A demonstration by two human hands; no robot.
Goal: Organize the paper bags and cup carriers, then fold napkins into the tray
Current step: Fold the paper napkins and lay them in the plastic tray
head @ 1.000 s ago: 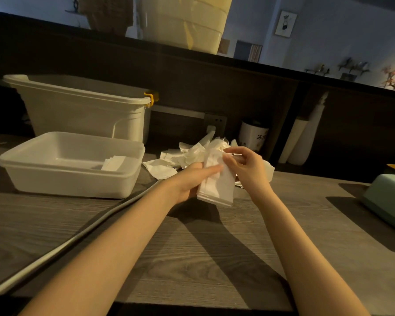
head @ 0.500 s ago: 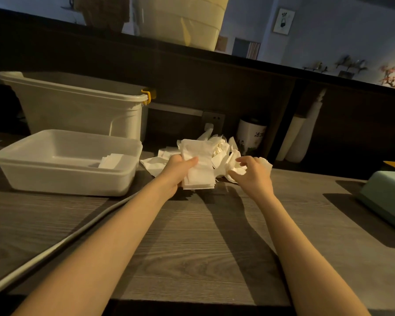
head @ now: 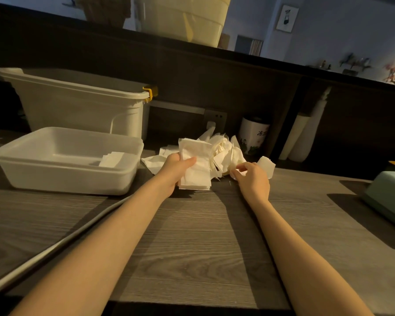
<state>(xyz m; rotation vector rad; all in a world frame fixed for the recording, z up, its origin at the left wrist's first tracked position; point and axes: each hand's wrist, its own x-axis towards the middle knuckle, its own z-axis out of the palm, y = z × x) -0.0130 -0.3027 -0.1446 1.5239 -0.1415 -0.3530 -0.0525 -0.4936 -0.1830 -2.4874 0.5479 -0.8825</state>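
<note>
My left hand (head: 177,166) grips a stack of folded white napkins (head: 197,172), held upright just above the wooden counter. Behind it lies a loose heap of crumpled white napkins (head: 224,151). My right hand (head: 252,179) rests at the heap's right edge, its fingertips pinching a napkin from the pile. To the left stands a shallow white plastic tray (head: 62,176) with a few folded napkins (head: 112,158) lying inside near its right wall.
A taller white bin with a yellow clip (head: 84,106) stands behind the tray. A white canister (head: 253,135) and a pale roll (head: 299,137) sit against the dark back wall. A mint-green box (head: 390,197) lies at the right. A grey cable (head: 55,245) crosses the counter.
My hands came apart: the left kept the folded stack and moved left and down, while the right reached forward to the loose heap and took hold of a napkin.
</note>
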